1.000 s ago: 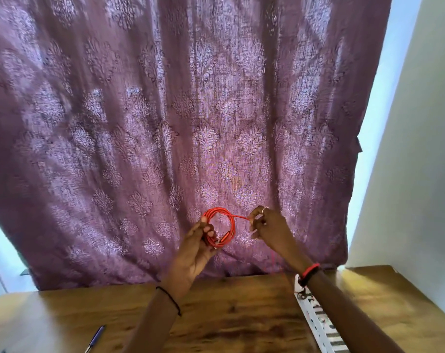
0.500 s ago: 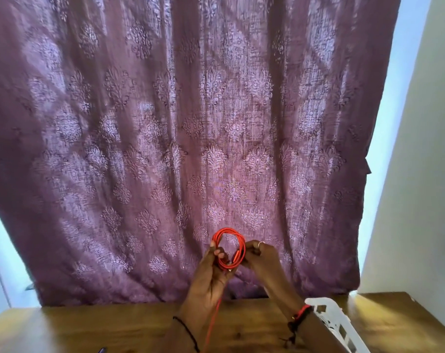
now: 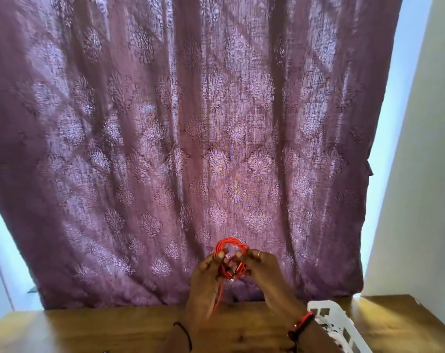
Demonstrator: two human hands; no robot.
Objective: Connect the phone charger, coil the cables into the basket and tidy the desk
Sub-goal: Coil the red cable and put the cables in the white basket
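Note:
A red cable [image 3: 229,247] is wound into a small coil and held up in front of the curtain, above the wooden desk [image 3: 114,329]. My left hand [image 3: 207,275] grips the coil's left side, and a loose strand of the cable hangs down past its palm. My right hand [image 3: 263,268] pinches the coil's right side with its fingertips; a ring shows on one finger. A white slotted basket [image 3: 331,319] stands on the desk at the lower right, partly hidden behind my right wrist.
A purple patterned curtain [image 3: 191,136] fills the view behind the desk. A pale wall [image 3: 425,174] rises on the right. The desk's far edge meets the curtain.
The camera has tilted upward, so the hands sit lower in view. My right hand, which pulled a strand out to the right, has closed in onto the coil.

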